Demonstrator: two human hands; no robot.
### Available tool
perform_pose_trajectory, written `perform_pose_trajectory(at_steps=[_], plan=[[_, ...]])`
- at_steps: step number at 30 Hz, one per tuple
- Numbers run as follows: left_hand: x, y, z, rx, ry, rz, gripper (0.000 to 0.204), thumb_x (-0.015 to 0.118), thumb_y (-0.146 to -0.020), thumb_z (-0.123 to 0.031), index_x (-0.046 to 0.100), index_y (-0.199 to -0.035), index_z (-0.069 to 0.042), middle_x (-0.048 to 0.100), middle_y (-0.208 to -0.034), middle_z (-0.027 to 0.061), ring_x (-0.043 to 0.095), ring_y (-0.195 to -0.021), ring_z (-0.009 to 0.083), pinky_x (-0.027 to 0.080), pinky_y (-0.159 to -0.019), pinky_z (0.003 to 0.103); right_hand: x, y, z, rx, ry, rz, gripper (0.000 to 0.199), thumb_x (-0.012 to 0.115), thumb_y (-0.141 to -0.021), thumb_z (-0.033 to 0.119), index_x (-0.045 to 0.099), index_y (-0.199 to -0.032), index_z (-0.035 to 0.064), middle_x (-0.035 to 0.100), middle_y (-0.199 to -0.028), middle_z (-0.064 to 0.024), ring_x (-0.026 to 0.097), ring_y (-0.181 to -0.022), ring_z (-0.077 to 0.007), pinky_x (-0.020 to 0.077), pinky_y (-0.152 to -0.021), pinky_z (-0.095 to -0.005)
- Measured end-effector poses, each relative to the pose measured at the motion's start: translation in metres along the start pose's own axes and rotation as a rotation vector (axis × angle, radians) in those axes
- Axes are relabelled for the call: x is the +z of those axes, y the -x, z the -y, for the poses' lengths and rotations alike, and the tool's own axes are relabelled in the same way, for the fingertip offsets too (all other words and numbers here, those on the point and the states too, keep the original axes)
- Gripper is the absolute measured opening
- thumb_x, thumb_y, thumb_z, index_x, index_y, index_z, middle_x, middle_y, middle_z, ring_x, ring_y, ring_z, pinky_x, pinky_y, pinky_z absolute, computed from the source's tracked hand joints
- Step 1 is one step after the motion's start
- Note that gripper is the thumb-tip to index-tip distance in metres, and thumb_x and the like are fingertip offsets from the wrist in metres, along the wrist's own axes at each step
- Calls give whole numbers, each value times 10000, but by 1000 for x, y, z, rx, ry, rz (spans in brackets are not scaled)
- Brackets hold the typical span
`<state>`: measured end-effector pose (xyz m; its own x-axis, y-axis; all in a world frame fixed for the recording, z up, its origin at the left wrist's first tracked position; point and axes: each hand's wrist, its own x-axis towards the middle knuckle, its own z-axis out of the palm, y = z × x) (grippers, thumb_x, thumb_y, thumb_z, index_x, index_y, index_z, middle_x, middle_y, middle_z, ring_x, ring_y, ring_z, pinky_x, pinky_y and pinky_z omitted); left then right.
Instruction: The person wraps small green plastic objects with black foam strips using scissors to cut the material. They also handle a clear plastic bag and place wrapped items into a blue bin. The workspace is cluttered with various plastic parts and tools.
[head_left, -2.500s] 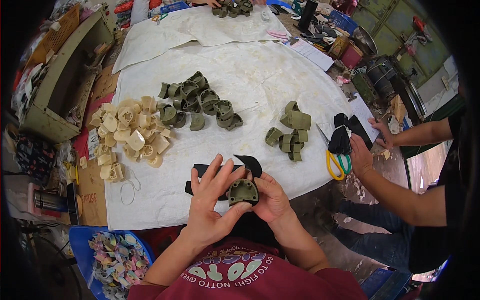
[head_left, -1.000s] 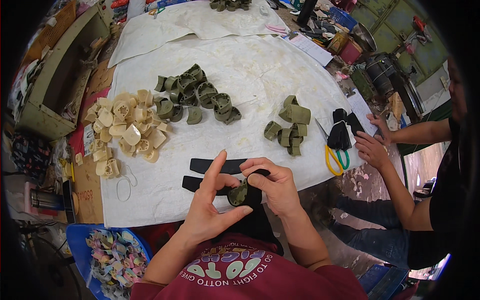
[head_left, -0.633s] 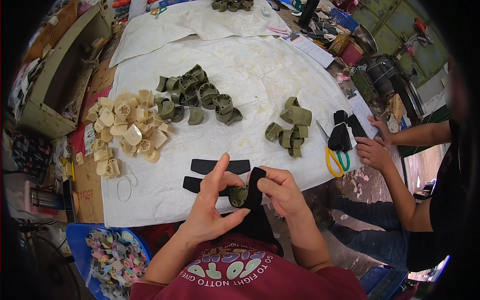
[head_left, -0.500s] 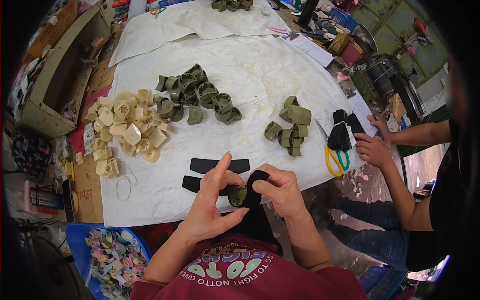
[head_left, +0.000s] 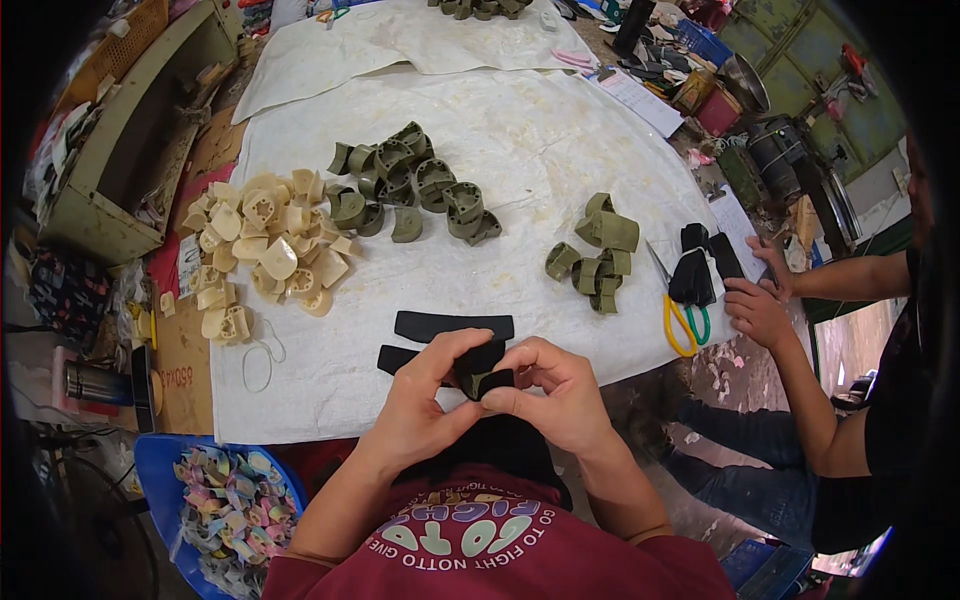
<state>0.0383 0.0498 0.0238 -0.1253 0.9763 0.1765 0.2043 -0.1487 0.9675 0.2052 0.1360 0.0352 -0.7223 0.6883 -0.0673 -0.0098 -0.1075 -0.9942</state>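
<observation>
Half-curled hands, pinching a matte black strip around a curved olive piece, glossy beige shells

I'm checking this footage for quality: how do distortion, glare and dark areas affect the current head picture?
In the head view, fisheye curvature seems to bow the right edge of the white sheet, and the corners go black; also in the head view, small highlights glint on the cream pieces, while the black strip between left hand and right hand shows little surface detail.

Two black strips beyond the wearer's hands; perhaps six olive pieces (overlapping) near one pair of scissors.
</observation>
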Motion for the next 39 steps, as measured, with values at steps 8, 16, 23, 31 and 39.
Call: perform_pose_trajectory(at_steps=[8,16,23,31,39], plan=[[0,0,-1,125,-119,-52,662,688,-675,65,502,-1298,-57,532,-1232,142,567,-1113,275,494,-860,314,8,-3,13,-135,262,-117,139,758,-731,4,674,-842,6,612,-856,-40,604,-775,-103,491,-706,-236],[1,-5,1,80,-114,-43,580,715,-672,25,568,-1230,-39,596,-1054,130,608,-971,250,488,-829,293,5,-3,3,-401,366,-198,141,759,-729,15,684,-849,29,620,-869,-77,620,-769,-183,497,-692,-270],[3,0,23,-44,251,-74,348,692,-746,58,639,-1085,4,553,-1151,82,589,-987,174,491,-836,282,-55,27,-15,-460,883,-418,366,732,-767,118,620,-1102,24,625,-1116,-166,596,-1043,-337,479,-907,-390],[10,5,27,-239,501,-35,220,645,-823,-12,653,-1038,35,589,-1139,97,575,-995,177,447,-910,313,-225,53,-38,235,1526,-662,387,551,-731,-15,557,-1118,-24,595,-1116,-217,567,-1001,-415,455,-887,-457],[15,13,21,-328,619,-30,135,633,-828,-1,685,-952,13,581,-1148,90,560,-1042,174,455,-910,310,-236,48,5,367,1085,-391,510,602,-665,12,537,-1168,-50,642,-879,-155,633,-724,-284,498,-645,-357]])
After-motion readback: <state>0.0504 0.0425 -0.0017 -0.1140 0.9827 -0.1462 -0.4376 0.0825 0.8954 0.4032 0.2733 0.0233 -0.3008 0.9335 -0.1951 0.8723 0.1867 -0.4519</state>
